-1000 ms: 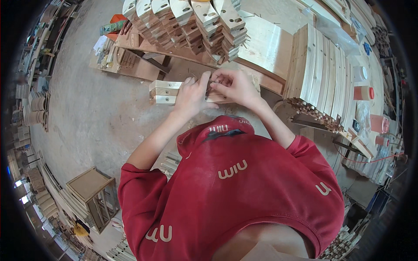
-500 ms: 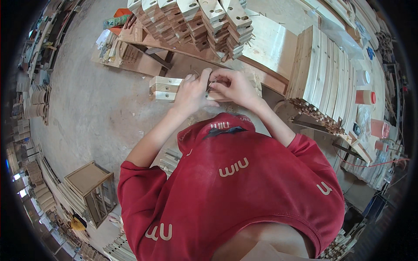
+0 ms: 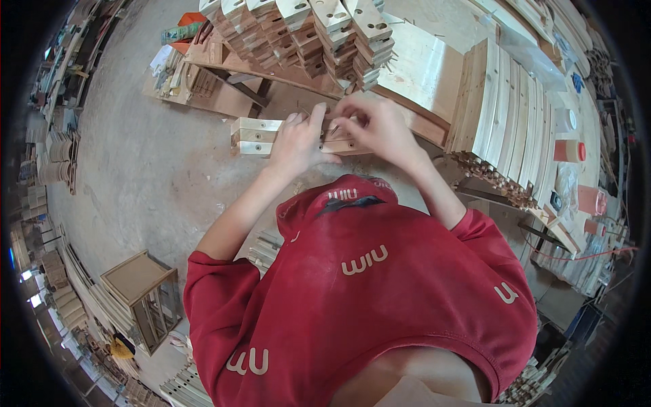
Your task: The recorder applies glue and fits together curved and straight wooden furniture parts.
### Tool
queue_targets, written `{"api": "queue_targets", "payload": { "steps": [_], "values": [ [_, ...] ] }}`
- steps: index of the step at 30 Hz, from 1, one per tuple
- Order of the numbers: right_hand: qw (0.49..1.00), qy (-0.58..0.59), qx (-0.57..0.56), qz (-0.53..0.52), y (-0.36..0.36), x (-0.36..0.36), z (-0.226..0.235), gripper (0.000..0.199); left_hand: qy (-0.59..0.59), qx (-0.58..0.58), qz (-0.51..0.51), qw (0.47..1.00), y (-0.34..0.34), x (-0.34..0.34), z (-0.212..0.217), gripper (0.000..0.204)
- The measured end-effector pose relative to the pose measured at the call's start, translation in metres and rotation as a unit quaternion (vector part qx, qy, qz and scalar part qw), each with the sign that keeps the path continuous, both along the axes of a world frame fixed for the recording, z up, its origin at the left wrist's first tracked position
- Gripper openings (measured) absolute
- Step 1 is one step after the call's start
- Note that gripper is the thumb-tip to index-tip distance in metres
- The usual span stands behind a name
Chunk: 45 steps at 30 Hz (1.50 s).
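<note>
Head view — left hand (image 3: 296, 144) and right hand (image 3: 377, 127) fingers curled, gripping stacked wooden blocks (image 3: 256, 136).

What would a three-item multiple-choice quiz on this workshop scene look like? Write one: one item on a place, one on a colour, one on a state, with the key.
1. Where is the stack of drilled wooden blocks?
A. Beyond the hands, at the top of the view
B. On the small wooden stool
C. In the person's lap

2. What colour is the person's shirt?
A. Blue
B. Red
C. White

3. How are the wooden pieces being handled?
A. Lying untouched on the floor
B. Held by one hand only
C. Held up by both hands together

Key:
1 A, the stack rises above both hands near the upper edge.
2 B, the shirt is red with pale marks.
3 C, the left hand and right hand both close on the pale pieces above the concrete floor.
</note>
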State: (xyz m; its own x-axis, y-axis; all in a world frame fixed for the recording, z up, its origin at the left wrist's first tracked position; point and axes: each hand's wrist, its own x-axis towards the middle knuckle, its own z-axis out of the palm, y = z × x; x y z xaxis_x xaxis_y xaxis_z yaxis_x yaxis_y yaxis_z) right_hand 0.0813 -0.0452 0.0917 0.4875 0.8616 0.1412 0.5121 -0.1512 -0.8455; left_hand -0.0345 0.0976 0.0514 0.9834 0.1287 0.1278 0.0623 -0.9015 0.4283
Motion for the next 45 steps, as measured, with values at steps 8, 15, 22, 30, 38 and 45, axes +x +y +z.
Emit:
{"api": "queue_targets", "payload": {
  "steps": [8, 15, 22, 30, 38, 45],
  "values": [
    [0.998, -0.053, 0.027, -0.022, 0.001, 0.000, 0.002, 0.015, 0.016, 0.019, 0.009, 1.000, 0.000, -0.004, -0.002, 0.088],
    [0.988, -0.141, 0.067, 0.013, 0.009, -0.014, -0.019, 0.015, 0.002, -0.013, 0.011, 1.000, -0.001, -0.003, 0.004, 0.091],
    [0.996, -0.091, 0.013, -0.013, 0.005, -0.006, -0.007, 0.014, 0.001, -0.005, 0.014, 1.000, 0.000, -0.006, 0.005, 0.088],
    [0.988, -0.130, -0.074, 0.043, -0.007, 0.020, 0.001, 0.014, 0.005, -0.006, 0.001, 1.000, 0.003, -0.006, 0.001, 0.087],
    [0.975, -0.197, -0.071, 0.075, -0.008, 0.009, 0.004, 0.012, 0.009, 0.002, 0.002, 1.000, 0.003, -0.006, 0.000, 0.086],
    [0.993, -0.106, -0.044, 0.012, -0.010, 0.021, -0.003, 0.015, -0.004, 0.003, 0.003, 1.000, 0.003, -0.006, -0.001, 0.085]
  ]
}}
